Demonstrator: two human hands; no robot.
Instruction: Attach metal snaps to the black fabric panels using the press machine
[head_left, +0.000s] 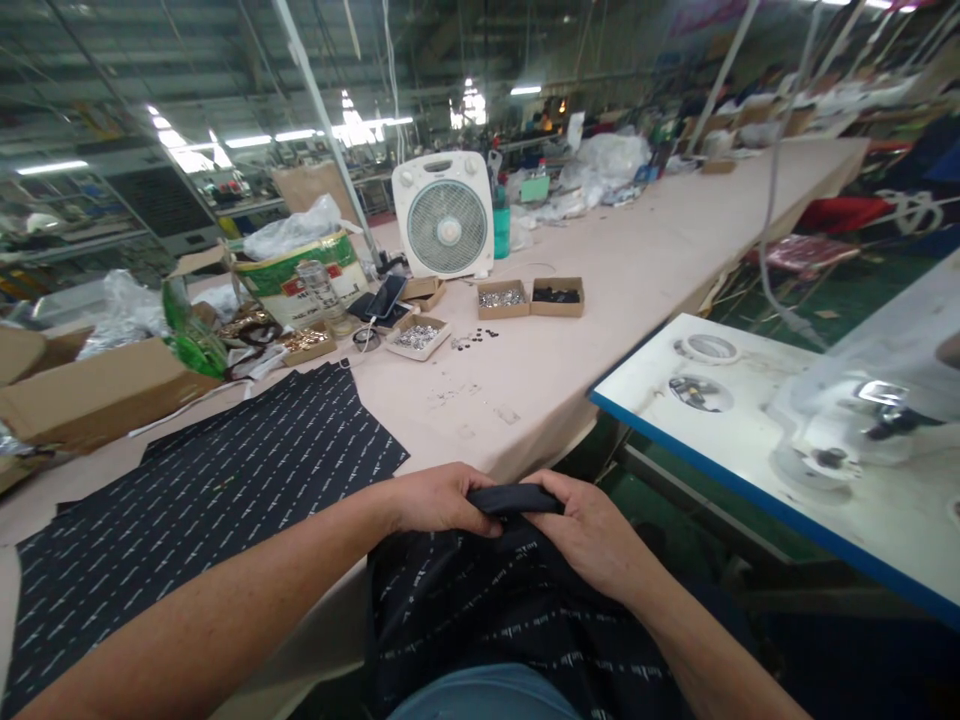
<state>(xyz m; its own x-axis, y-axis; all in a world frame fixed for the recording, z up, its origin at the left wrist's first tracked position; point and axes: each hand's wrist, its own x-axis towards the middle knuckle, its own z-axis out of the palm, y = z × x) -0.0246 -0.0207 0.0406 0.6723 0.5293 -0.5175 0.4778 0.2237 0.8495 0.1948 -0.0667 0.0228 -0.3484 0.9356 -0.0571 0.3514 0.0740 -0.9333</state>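
My left hand (439, 500) and my right hand (585, 530) both pinch a folded black fabric edge (517, 499) from either side. It belongs to a black cloth piece with white printed lines (487, 610), which hangs down over my lap. The fingers of my right hand curl over the fold, and my left thumb side presses on its other end. To the left, a stack of similar black printed panels (202, 510) lies on the pale table (480, 420).
A white sewing-machine table with a blue edge (720, 450) stands at the right. Farther along the long table are small cardboard trays of metal fittings (501, 298), loose black parts, a box fan (444, 214), a phone, bags and cardboard boxes.
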